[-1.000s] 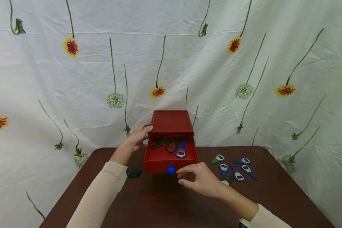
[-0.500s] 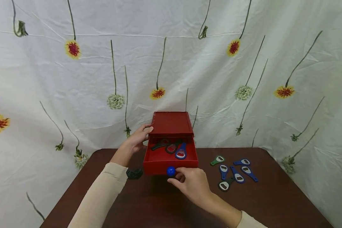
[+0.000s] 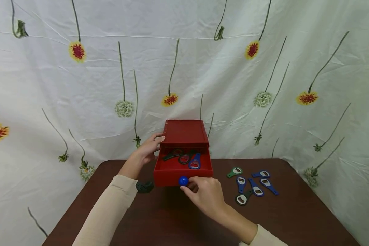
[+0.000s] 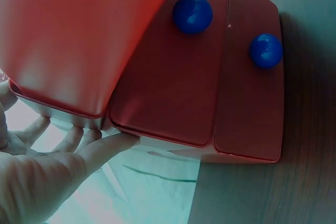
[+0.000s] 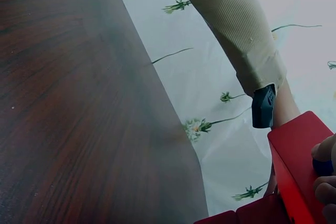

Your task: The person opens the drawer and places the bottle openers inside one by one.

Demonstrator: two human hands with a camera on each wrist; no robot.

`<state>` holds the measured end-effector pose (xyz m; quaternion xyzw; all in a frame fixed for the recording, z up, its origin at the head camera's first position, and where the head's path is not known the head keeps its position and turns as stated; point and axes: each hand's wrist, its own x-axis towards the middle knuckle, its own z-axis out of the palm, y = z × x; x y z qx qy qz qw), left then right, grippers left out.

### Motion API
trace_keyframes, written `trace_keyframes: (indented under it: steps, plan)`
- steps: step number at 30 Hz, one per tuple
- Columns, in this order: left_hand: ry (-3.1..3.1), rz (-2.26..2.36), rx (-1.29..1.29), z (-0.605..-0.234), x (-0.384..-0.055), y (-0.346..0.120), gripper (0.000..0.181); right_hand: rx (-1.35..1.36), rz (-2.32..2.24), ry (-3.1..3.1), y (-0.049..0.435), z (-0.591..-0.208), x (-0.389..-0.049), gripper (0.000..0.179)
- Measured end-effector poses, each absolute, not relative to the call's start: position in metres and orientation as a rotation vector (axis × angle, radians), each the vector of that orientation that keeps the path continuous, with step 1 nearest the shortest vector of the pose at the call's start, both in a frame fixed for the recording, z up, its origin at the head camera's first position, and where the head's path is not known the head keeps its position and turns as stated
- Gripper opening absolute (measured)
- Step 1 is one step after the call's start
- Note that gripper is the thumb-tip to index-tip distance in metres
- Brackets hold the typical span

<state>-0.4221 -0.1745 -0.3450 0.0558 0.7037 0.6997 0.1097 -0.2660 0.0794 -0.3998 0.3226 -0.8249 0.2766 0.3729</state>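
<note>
A red cabinet (image 3: 185, 131) stands on the table with its top drawer (image 3: 169, 178) pulled out. Inside the drawer lie a blue bottle opener (image 3: 195, 162) and two dark bottle openers, one (image 3: 185, 158) in the middle and one (image 3: 173, 154) at the left. My right hand (image 3: 207, 196) pinches the drawer's blue knob (image 3: 183, 181) between thumb and fingers; the right wrist view shows only part of that grip. My left hand (image 3: 150, 148) rests with extended fingers against the cabinet's left side. Two lower drawers with blue knobs (image 4: 192, 14) are closed in the left wrist view.
To the right, several bottle openers lie on the dark table (image 3: 172, 225): a green one (image 3: 235, 172), a dark one (image 3: 242, 199) and several blue ones (image 3: 256, 188). A flowered white cloth (image 3: 221, 75) hangs behind the table.
My right hand has come left to the blue knob and now grips it. Knob and drawer front sit very slightly further back. The left hand has stayed in place.
</note>
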Motion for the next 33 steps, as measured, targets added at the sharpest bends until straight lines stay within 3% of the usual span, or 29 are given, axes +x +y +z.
trace_keyframes:
  steps: [33]
  plan:
    - [2.041, 2.075, 0.145, -0.344, -0.424, -0.173, 0.057, 0.775, 0.704, -2.116, 0.080, -0.397, -0.291, 0.022]
